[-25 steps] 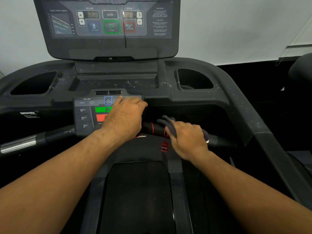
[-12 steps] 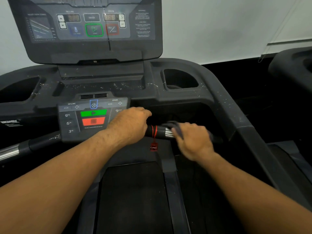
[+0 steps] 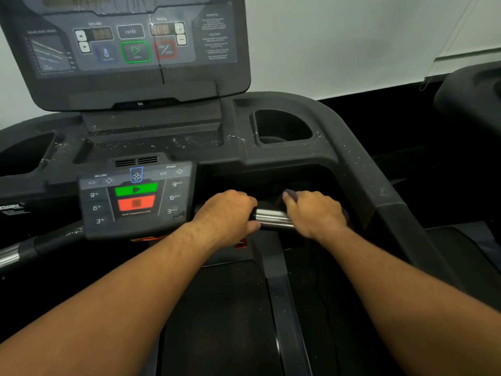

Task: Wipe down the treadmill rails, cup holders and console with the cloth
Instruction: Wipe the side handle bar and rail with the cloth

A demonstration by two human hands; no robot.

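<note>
My left hand (image 3: 230, 213) grips the front handlebar (image 3: 272, 218) of the treadmill, just left of its bare silver section. My right hand (image 3: 315, 213) wraps a dark grey cloth (image 3: 291, 194) round the same bar on the right side of that silver section; only a fold of the cloth shows above my fingers. The small control panel (image 3: 135, 196) with green and red buttons sits left of my hands. The big console screen (image 3: 130, 47) stands above. The right cup holder (image 3: 282, 128) is behind my right hand, the left cup holder (image 3: 24, 156) at the far left.
White specks dot the dark console tray (image 3: 173, 142) and the right side rail (image 3: 379, 202). A red safety clip (image 3: 240, 244) hangs under my left wrist. The black running belt (image 3: 217, 316) lies below. Another machine (image 3: 471, 96) stands at the right edge.
My left hand left the control panel and took hold of the handlebar. My right hand slid the cloth rightward along the bar, baring the silver section. The view shifted right.
</note>
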